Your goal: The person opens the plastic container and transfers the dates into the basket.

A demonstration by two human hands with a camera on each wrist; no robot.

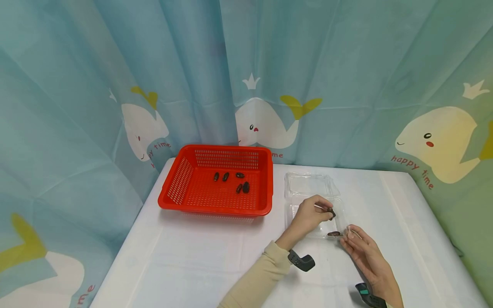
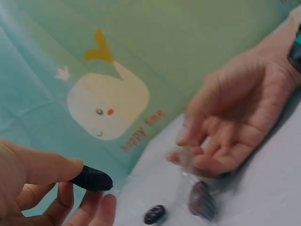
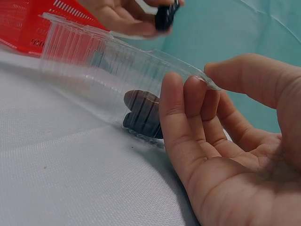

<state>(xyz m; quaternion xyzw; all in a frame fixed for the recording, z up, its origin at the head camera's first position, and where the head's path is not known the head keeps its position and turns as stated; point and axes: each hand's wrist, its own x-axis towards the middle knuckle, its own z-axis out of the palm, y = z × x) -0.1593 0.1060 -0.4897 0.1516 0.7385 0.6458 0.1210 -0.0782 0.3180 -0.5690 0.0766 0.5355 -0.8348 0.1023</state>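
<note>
While left hand (image 1: 310, 212) pinches ridged dark date (image 1: 331, 212), right hand (image 1: 366, 252) pinches clear ribbed container (image 1: 308, 185).

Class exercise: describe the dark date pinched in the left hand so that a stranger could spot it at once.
Start at the red basket on the white table; just to its right lies a clear plastic box. Above that box, the left hand pinches one date at its fingertips. Every other date lies loose in the basket or box.
</note>
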